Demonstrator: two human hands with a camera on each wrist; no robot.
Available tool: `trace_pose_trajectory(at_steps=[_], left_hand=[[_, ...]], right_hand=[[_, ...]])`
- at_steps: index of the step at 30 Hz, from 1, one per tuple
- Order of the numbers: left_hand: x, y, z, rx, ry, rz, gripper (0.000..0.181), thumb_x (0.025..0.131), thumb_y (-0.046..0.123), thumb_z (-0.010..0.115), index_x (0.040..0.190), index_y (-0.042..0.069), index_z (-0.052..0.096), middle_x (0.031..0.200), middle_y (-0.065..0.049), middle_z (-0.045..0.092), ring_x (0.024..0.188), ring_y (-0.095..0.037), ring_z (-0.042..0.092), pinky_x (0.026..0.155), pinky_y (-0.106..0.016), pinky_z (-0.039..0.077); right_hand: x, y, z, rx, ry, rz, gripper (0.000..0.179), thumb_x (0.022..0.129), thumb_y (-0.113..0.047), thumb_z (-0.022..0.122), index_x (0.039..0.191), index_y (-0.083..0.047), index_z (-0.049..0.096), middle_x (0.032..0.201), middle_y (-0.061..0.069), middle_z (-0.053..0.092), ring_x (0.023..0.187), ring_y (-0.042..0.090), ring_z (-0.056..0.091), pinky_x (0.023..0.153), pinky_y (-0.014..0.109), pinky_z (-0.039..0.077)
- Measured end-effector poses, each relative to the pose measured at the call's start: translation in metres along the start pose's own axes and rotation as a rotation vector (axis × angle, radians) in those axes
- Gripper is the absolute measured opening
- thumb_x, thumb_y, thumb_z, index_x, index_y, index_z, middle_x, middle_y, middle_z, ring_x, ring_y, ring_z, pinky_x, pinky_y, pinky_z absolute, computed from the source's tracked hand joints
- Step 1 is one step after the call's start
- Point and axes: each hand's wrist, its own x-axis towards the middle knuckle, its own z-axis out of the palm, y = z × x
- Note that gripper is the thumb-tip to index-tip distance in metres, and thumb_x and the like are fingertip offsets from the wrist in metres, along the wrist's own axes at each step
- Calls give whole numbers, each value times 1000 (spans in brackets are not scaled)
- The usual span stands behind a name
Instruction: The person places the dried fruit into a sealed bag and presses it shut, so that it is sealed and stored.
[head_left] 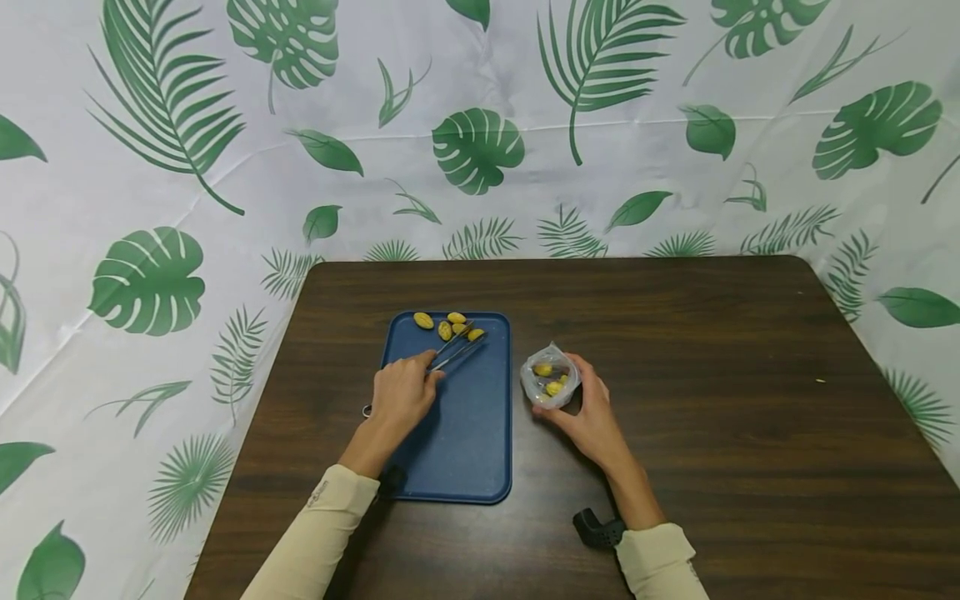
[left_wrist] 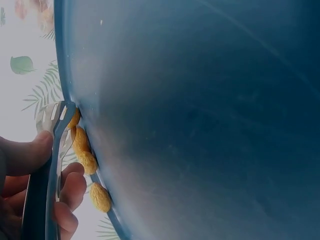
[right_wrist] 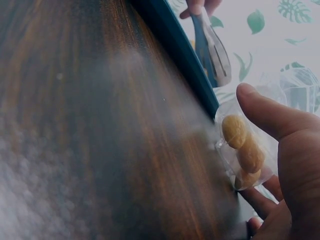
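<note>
My left hand (head_left: pixel 402 389) grips metal tongs (head_left: pixel 456 355) over the upper part of a blue tray (head_left: pixel 450 450). The tongs' tips are right at several yellow, wrinkled oval pieces (head_left: pixel 423 320) along the tray's far edge. In the left wrist view the slotted tong ends overlap the end piece (left_wrist: pixel 75 118), with thumb and fingers on either side of the tongs. To the right of the tray, my right hand (head_left: pixel 588 421) holds a clear plastic bag (head_left: pixel 528 383), thumb and fingers around its sides. Several similar yellow pieces (right_wrist: pixel 234 131) lie inside, and its mouth faces up.
The dark wooden table (head_left: pixel 720 400) extends to the right of the bag. Behind it hangs a white cloth with green leaves (head_left: pixel 480 150). A black wrist strap (head_left: pixel 597 529) is on the right forearm. A small yellow scrap (head_left: pixel 820 381) lies on the table at right.
</note>
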Motion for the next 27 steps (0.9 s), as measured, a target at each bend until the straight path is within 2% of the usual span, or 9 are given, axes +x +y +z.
trace_pose_trajectory(at_steps=[6, 14, 21, 27], left_hand=[[0, -1, -2, 8, 6, -6, 22, 97, 23, 72, 115, 10, 76, 88, -14, 78, 70, -32, 70, 62, -50, 56], [-3, -2, -6, -15, 37, 1, 23, 96, 22, 73, 115, 10, 77, 91, -14, 79, 72, -34, 72, 64, -52, 57], [-9, -1, -12, -38, 61, -8, 25, 96, 23, 73, 117, 11, 77, 93, -15, 79, 68, -34, 71, 61, -52, 56], [-14, -2, -17, -38, 65, -23, 28, 96, 23, 74, 121, 11, 76, 97, -16, 80, 71, -35, 72, 63, -52, 57]], right_hand=[[2, -1, 0, 6, -2, -14, 95, 78, -30, 92, 154, -19, 37, 154, 12, 49, 146, 43, 32, 115, 70, 22], [4, -3, -1, -1, -3, -20, 96, 78, -32, 92, 155, -20, 37, 155, 11, 48, 146, 45, 31, 113, 70, 26], [4, -4, -2, 0, -1, -30, 96, 78, -31, 91, 155, -18, 36, 156, 12, 47, 147, 45, 31, 114, 71, 23], [-1, 0, 0, -18, -10, -4, 96, 79, -33, 91, 156, -17, 35, 155, 13, 47, 145, 45, 33, 112, 71, 28]])
